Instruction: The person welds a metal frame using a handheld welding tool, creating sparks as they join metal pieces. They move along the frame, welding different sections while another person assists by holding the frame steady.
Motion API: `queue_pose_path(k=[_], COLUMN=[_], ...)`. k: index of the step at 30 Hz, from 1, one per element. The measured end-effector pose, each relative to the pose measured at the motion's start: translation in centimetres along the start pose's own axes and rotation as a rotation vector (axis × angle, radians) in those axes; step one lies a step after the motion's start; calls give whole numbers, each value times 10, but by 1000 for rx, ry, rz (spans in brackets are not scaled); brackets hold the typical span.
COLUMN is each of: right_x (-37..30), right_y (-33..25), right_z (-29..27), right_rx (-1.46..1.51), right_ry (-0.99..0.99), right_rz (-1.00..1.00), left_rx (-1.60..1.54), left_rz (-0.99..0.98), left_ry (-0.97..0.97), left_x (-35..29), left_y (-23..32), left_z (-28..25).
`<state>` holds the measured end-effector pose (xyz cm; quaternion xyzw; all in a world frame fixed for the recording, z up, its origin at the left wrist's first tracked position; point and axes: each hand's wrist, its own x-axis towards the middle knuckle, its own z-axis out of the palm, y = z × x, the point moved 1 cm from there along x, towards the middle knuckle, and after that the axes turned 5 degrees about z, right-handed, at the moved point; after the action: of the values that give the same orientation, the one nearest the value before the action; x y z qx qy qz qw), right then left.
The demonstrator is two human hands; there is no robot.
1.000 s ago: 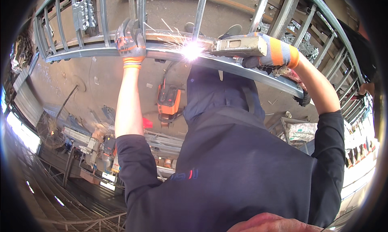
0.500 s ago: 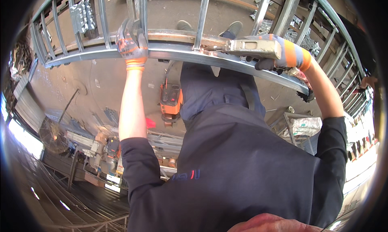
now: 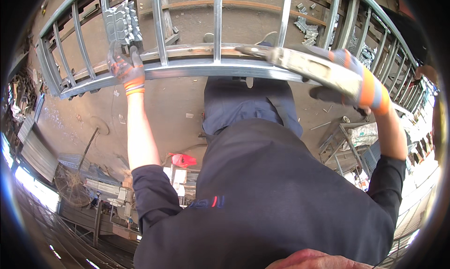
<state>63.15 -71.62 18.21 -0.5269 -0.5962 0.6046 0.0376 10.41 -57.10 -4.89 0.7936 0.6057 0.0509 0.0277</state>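
A shiny metal frame of long rails and crossbars stretches in an arc in front of me. On the left part of its near rail rests my left hand, in a grey and orange glove, fingers outstretched and thumb apart. Wrapped around a pale, worn welding gun is my right hand, gloved alike, over the right part of the frame. The gun's dark nozzle points left, above the near rail between two crossbars; whether it touches the metal I cannot tell.
Beyond my left fingers lies a stack of ribbed metal pieces. Scattered metal offcuts lie past the frame. A red object and a caged fan are at lower left. Someone else's hand shows at the right edge.
The welding gun has left the lit joint at a crossbar's foot and swung so its rear sits lower right. My left hand has shifted left along the rail. The orange machine is out of sight.
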Motion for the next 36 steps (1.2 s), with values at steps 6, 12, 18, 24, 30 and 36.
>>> queue_pose_path(k=[6, 12, 18, 24, 30, 36], right_x=[92, 115, 128, 128, 128, 125], right_y=[62, 97, 84, 78, 82, 81], right_z=[22, 38, 30, 32, 35, 35], right_rx=[71, 179, 233, 181, 165, 224], right_ry=[-95, -243, -413, -382, -358, -348], right_rz=[-49, -138, -28, -81, -56, -67], left_rx=[20, -77, -28, -232, -164, -183], left_rz=[112, 112, 50, 25, 153, 123], left_ry=[164, 170, 65, 127, 145, 140], left_x=[-5, 1, 4, 3, 7, 7], left_y=[-12, -7, -4, 4, 1, 3], left_z=[13, 6, 3, -3, -3, -4])
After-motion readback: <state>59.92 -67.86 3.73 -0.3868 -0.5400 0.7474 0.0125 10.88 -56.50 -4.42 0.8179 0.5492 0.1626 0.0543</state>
